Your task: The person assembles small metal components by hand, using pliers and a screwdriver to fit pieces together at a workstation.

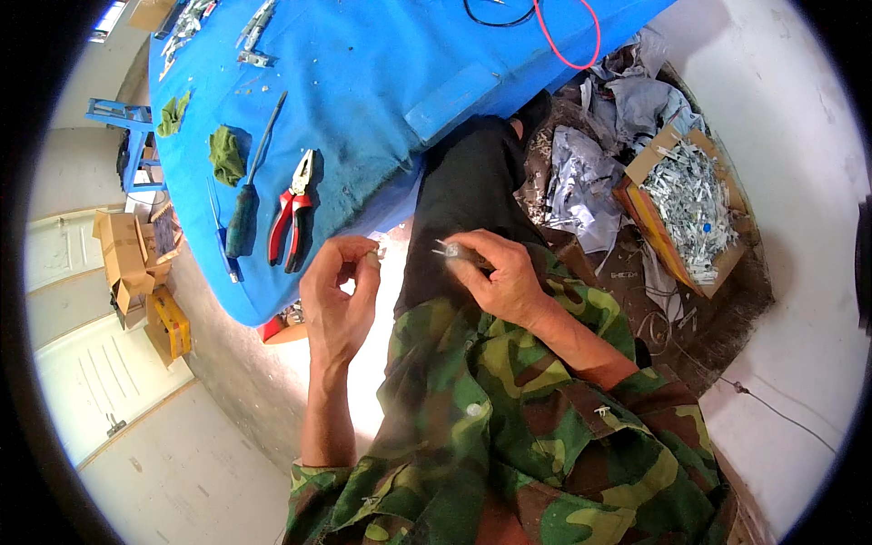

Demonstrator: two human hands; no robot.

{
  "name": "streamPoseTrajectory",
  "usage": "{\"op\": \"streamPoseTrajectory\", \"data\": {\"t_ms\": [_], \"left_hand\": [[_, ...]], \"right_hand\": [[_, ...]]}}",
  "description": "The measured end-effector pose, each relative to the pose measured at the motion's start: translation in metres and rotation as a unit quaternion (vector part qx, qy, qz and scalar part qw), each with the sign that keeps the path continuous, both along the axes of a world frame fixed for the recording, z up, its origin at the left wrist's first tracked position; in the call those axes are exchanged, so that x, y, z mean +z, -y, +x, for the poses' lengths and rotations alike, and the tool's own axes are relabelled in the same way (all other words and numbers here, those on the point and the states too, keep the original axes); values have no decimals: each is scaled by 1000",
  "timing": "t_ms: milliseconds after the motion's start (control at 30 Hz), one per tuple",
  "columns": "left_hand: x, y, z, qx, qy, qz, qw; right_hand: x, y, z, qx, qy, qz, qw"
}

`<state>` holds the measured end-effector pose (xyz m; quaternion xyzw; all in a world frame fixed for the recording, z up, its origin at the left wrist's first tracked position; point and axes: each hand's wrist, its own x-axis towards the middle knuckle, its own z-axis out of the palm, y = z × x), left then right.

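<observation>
Over my lap, my left hand is closed in a pinch, thumb against forefinger, on a small light-coloured piece too tiny to name. Facing it across a short gap, my right hand grips a small metal part with two thin prongs pointing toward the left hand. The two pieces are apart. On the blue-covered table, beyond my left hand, lie red-and-black pliers with jaws pointing away. Beside them is a screwdriver with a dark green handle, and further left a thin blue screwdriver.
Green rags and metal assemblies lie on the table. A red cable loops over its far edge. At right, an open carton holds many metal strips beside crumpled grey bags. Cardboard boxes stand at left.
</observation>
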<state>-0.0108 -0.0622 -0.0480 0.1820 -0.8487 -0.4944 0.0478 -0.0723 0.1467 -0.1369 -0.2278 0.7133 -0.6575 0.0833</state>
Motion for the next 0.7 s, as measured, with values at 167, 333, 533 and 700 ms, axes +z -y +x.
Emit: {"op": "streamPoseTrajectory", "data": {"t_ms": [167,333,533,700], "left_hand": [[-17,5,23,15,64,-42,997],[-38,18,42,-49,120,-298,946],[-66,35,54,-46,138,-349,926],[-73,33,54,-48,117,-342,931]], "right_hand": [[4,-5,-3,12,38,-33,999],[13,-7,-6,19,64,-32,997],[26,-10,-3,20,149,-46,988],[37,-8,-1,26,160,-37,986]]}}
